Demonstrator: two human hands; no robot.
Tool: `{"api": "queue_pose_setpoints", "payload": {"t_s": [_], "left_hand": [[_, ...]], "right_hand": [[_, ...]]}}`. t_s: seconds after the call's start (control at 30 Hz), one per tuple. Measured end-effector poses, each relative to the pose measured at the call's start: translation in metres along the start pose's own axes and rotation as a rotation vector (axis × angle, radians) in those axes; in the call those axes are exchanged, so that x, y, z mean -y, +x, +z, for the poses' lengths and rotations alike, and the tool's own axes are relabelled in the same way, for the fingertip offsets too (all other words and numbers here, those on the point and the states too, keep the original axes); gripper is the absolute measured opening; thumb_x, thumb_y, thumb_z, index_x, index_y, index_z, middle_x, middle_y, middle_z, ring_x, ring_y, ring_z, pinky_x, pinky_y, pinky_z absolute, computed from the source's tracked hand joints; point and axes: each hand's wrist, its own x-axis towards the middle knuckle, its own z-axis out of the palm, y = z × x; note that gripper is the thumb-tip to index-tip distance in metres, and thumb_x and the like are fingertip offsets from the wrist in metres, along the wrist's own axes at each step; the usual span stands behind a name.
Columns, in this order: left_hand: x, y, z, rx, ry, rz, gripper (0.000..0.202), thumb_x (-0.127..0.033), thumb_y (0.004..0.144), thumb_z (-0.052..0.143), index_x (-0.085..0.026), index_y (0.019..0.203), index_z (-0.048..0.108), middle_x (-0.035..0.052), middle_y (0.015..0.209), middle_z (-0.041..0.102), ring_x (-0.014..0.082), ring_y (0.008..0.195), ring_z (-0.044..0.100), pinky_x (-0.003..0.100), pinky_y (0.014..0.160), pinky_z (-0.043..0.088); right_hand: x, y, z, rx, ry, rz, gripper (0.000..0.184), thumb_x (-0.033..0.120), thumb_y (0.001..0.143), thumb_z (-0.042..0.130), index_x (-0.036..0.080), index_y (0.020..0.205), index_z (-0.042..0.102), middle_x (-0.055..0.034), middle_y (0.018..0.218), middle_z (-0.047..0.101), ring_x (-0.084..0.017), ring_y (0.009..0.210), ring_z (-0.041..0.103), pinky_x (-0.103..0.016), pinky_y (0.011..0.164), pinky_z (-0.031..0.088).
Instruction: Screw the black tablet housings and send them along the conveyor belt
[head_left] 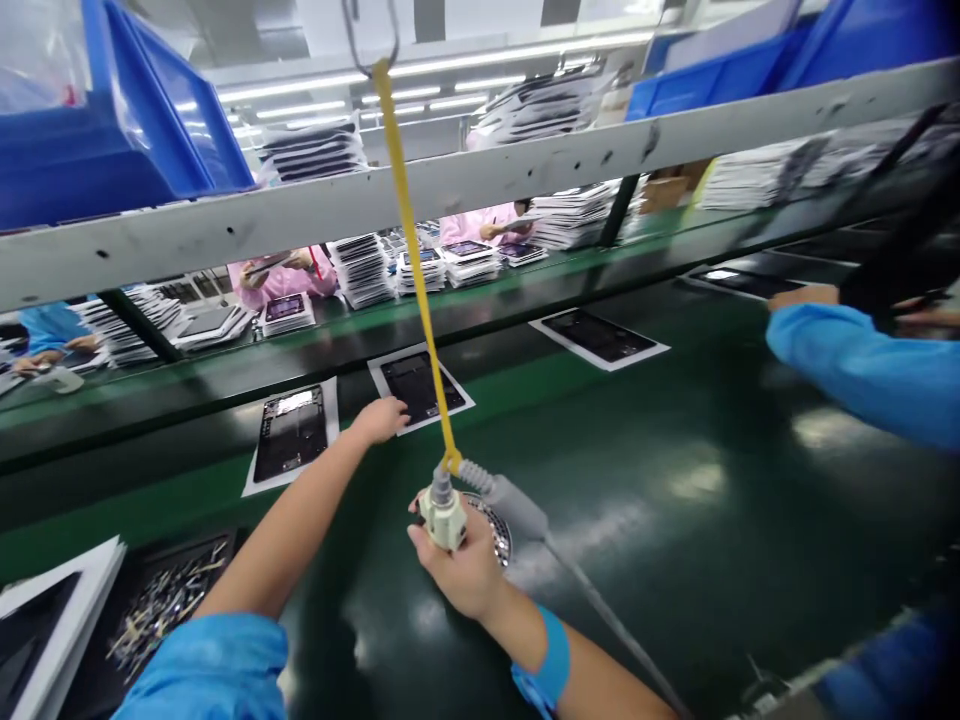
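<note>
My right hand [469, 570] is wrapped round a pale electric screwdriver [444, 515] with a grey cable boot and cord. A yellow strap [416, 260] ties the screwdriver to a metal hook overhead. My left hand [381, 420] reaches forward, with its fingertips over the left edge of a black tablet housing [416, 385] on a white sheet. Its fingers look slightly apart; whether they touch the housing I cannot tell. Left of it lies another open tablet housing [294, 430] on white paper. A round dish of small shiny parts [495, 530] is partly hidden behind my right hand.
A black tray of loose small metal parts [169, 600] and stacked panels [52, 630] lie at lower left. Another tablet housing [600, 337] lies farther along the green bench. A co-worker's blue sleeve [862, 360] enters at right. A white shelf rail [315, 205] crosses above with blue bins.
</note>
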Motion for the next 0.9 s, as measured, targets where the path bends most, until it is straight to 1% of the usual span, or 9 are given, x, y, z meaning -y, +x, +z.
{"api": "queue_pose_setpoints", "payload": {"t_s": [0.1,0.2,0.3,0.43,0.53,0.67,0.77,0.83,0.9], "left_hand": [[-0.054,0.018,0.009,0.066,0.079,0.14,0.022,-0.025,0.094,0.065,-0.013,0.109,0.075,0.0128,0.118,0.072,0.0225,0.111,0.07,0.029,0.098,0.053],[-0.082,0.016,0.008,0.072,0.173,0.175,0.021,-0.026,0.099,0.062,-0.01,0.11,0.071,0.01,0.114,0.071,0.0219,0.106,0.07,0.039,0.096,0.056],[-0.088,0.006,-0.002,0.056,0.245,0.182,0.026,-0.03,0.1,0.063,-0.011,0.117,0.067,0.0087,0.12,0.068,0.022,0.108,0.068,0.045,0.096,0.058],[-0.067,-0.029,-0.027,0.063,0.305,0.188,0.024,-0.01,0.101,0.05,-0.004,0.115,0.069,0.0129,0.118,0.067,0.0223,0.109,0.068,0.037,0.098,0.053],[-0.045,-0.098,-0.04,0.106,0.33,0.24,0.023,-0.005,0.094,0.053,-0.009,0.108,0.072,0.0152,0.11,0.068,0.0253,0.103,0.069,0.036,0.092,0.055],[-0.036,-0.236,-0.034,0.171,0.339,0.36,0.024,-0.005,0.093,0.052,-0.017,0.102,0.071,0.0129,0.099,0.068,0.026,0.094,0.069,0.037,0.075,0.059],[-0.053,-0.324,-0.009,0.152,0.291,0.469,0.018,-0.016,0.096,0.053,-0.022,0.098,0.07,0.012,0.092,0.068,0.0268,0.081,0.067,0.039,0.059,0.058],[-0.07,-0.36,0.015,0.121,0.202,0.525,0.021,-0.025,0.099,0.05,-0.026,0.095,0.071,0.0125,0.086,0.067,0.025,0.074,0.066,0.038,0.051,0.055],[-0.083,-0.379,0.039,0.119,0.105,0.547,0.025,-0.027,0.1,0.047,-0.029,0.093,0.071,0.0126,0.079,0.066,0.022,0.067,0.066,0.035,0.045,0.052]], "right_hand": [[0.001,0.001,-0.002,0.026,-0.044,-0.067,0.014,0.027,0.081,0.07,0.027,0.095,0.072,0.0012,0.066,0.069,-0.019,0.056,0.065,-0.034,0.064,0.062],[-0.001,0.002,-0.005,0.01,-0.047,-0.075,0.016,0.029,0.082,0.07,0.027,0.097,0.072,0.0004,0.069,0.071,-0.02,0.058,0.066,-0.035,0.065,0.062],[-0.003,0.004,-0.009,-0.055,-0.027,-0.049,0.012,0.032,0.083,0.07,0.025,0.093,0.071,-0.001,0.071,0.072,-0.019,0.06,0.067,-0.031,0.061,0.06],[-0.012,0.01,-0.019,-0.148,-0.018,-0.09,0.015,0.033,0.084,0.071,0.022,0.094,0.071,-0.0049,0.086,0.076,-0.021,0.075,0.073,-0.033,0.073,0.062],[-0.017,0.018,-0.027,-0.161,-0.006,-0.078,0.018,0.033,0.085,0.072,0.021,0.098,0.07,-0.0057,0.09,0.075,-0.019,0.073,0.072,-0.033,0.072,0.062],[-0.018,0.025,-0.032,-0.211,-0.037,-0.042,0.02,0.035,0.084,0.073,0.019,0.095,0.068,-0.003,0.077,0.073,-0.018,0.064,0.068,-0.032,0.066,0.06],[-0.017,0.023,-0.031,-0.226,-0.048,-0.022,0.022,0.036,0.081,0.074,0.019,0.093,0.067,-0.0009,0.069,0.07,-0.016,0.055,0.064,-0.031,0.061,0.058],[-0.017,0.021,-0.03,-0.223,-0.039,0.004,0.025,0.038,0.081,0.075,0.018,0.094,0.067,-0.0013,0.069,0.07,-0.015,0.051,0.063,-0.03,0.054,0.056],[-0.019,0.02,-0.029,-0.22,-0.041,0.022,0.029,0.041,0.08,0.077,0.018,0.094,0.067,-0.0025,0.069,0.07,-0.016,0.049,0.063,-0.029,0.05,0.054]]}}
